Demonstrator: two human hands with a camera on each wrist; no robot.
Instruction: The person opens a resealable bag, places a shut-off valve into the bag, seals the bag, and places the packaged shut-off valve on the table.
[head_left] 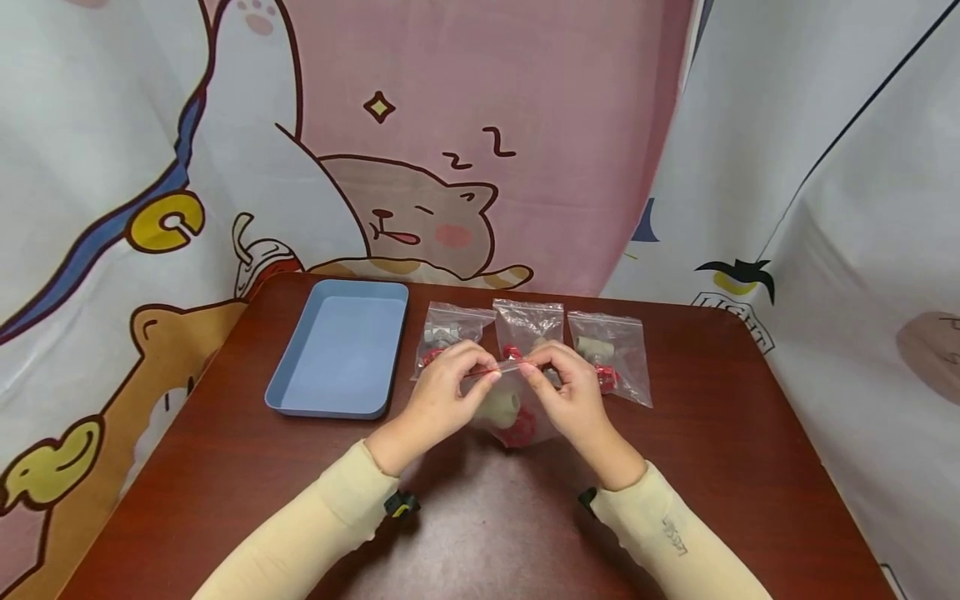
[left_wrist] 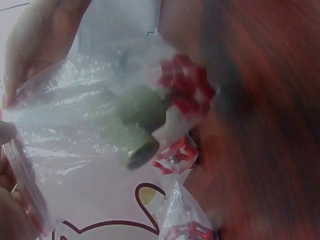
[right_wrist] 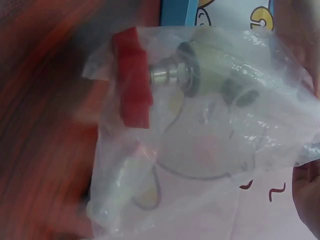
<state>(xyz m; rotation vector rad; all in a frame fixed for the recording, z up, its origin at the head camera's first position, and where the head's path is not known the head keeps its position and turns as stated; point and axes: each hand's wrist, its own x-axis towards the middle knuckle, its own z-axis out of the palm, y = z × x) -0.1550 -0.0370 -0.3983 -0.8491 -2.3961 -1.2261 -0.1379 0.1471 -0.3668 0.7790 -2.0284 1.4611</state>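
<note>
Both hands pinch the top edge of a clear zip bag [left_wrist: 60, 165], which hangs over the table's middle. My left hand [head_left: 444, 390] grips the top edge on the left between thumb and fingers. On the right, my right hand [head_left: 572, 396] pinches it close to the left fingertips. Inside the bag hangs a pale green valve [left_wrist: 140, 110] with a red handwheel [right_wrist: 134, 80]. A short metal stem [right_wrist: 167, 74] joins the wheel to the body.
Behind the hands lie three more zip bags: a left one [head_left: 476, 317], a middle one [head_left: 528, 317] and a right one [head_left: 633, 367], with red-wheeled fittings showing. A blue tray [head_left: 337, 350] sits on the left of the brown table [head_left: 712, 433]. Printed curtains [head_left: 585, 125] hang behind.
</note>
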